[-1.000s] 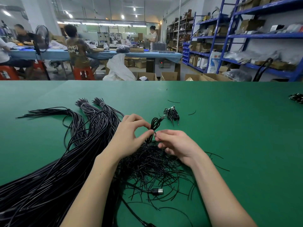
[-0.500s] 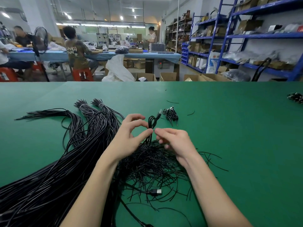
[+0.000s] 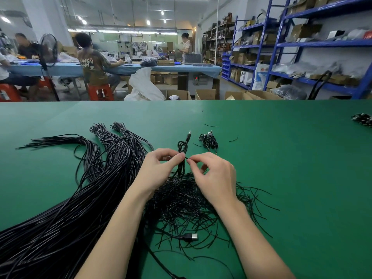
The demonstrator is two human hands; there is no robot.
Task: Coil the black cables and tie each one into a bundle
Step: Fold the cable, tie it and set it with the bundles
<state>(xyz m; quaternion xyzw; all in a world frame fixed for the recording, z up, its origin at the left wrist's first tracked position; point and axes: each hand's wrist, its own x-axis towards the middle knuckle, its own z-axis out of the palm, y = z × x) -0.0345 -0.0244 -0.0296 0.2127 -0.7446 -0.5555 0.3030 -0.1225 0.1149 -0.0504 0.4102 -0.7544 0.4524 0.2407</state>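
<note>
Coiled cable (image 3: 181, 156) lifted upright, pinched by left hand (image 3: 159, 170); right hand (image 3: 214, 176) pinches its tie (green room beyond).

green table (image 3: 281, 178), long black cables (image 3: 60, 208), loose ties (image 3: 181, 200), tied bundles (image 3: 208, 140)

The long cable bundle (image 3: 60, 208) runs off the left edge; far workers are blurred.

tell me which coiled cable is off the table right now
The coiled cable pinched between the left hand and right hand; the finished bundles just behind it lie on the green table.
</note>
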